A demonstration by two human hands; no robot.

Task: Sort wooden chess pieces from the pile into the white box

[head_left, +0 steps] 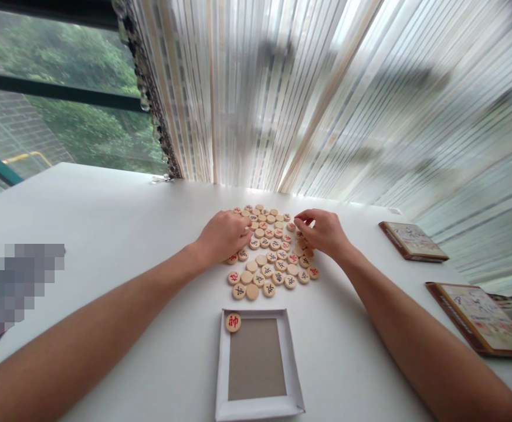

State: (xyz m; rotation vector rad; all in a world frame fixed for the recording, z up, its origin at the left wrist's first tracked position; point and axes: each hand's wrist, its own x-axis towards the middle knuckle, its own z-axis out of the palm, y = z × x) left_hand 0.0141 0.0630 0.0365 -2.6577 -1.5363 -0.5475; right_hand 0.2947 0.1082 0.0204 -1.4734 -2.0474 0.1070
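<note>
White surface (106,223), round wooden pieces (281,265), some marked red or black, others plain, spread between the left fingers (243,231) and right fingers (305,214) and nearer the viewer, shallow open box (223,369) nearer still, two flat printed boxes (418,237) right of both.

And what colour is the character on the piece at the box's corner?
The character is red, seen in the head view.

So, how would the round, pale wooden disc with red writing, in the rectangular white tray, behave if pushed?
Lying flat, the disc would probably slide rather than roll. Its small, wood-like body looks light and stiff. The tray has raised edges that might stop it.
</note>
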